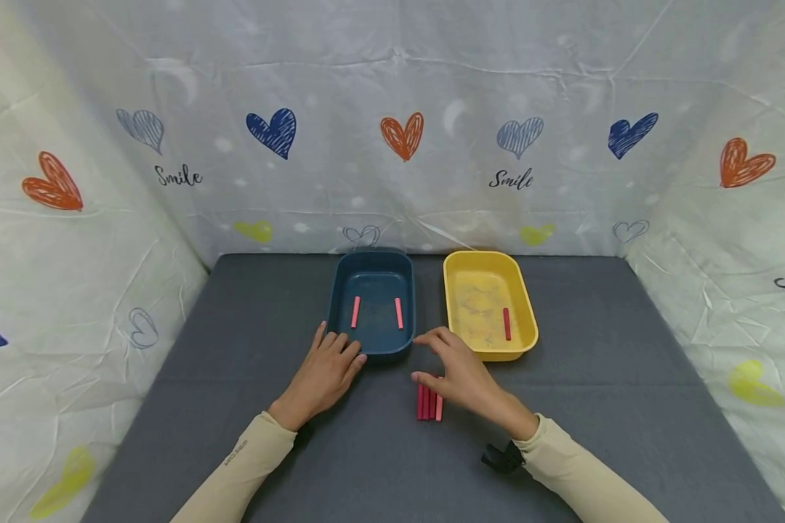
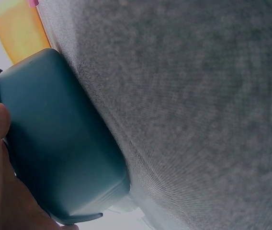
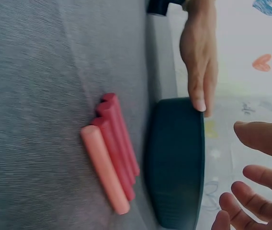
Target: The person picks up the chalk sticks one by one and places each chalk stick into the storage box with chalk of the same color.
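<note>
My left hand rests its fingers on the near left corner of a dark blue tray; in the right wrist view they lie fairly straight along its rim. Two light pink sticks lie apart inside that tray. Over the table, between the trays, my right hand hovers with thumb and fingers spread and nothing between them. Beneath it, several dark red sticks lie side by side with one light pink stick at the end of the row. One dark red stick lies in the yellow tray.
A grey cloth covers the table. White printed fabric with hearts hangs at the back and both sides. A black strap piece sits at the right wrist.
</note>
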Demonstrator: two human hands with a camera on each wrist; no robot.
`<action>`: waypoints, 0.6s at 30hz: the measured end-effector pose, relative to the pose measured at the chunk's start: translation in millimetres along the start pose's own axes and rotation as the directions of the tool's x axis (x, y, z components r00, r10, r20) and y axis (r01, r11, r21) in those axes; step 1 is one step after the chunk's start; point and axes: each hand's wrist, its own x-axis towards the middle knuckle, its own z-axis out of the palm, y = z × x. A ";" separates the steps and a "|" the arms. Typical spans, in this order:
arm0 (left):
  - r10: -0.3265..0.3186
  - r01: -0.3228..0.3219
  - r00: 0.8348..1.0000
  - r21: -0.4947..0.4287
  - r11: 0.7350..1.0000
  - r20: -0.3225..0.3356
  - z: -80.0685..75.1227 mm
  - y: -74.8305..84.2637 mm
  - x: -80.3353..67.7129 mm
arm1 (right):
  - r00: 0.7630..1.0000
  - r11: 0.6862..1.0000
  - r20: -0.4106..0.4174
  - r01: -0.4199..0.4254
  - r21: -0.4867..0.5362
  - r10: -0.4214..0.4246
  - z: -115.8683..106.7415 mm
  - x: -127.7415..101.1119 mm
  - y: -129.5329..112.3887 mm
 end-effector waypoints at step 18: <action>0.002 -0.002 1.000 -0.009 1.000 0.000 -0.2 0.3 0.1 | 0.999 0.998 0.038 -0.035 -0.061 0.038 6.4 -37.3 23.2</action>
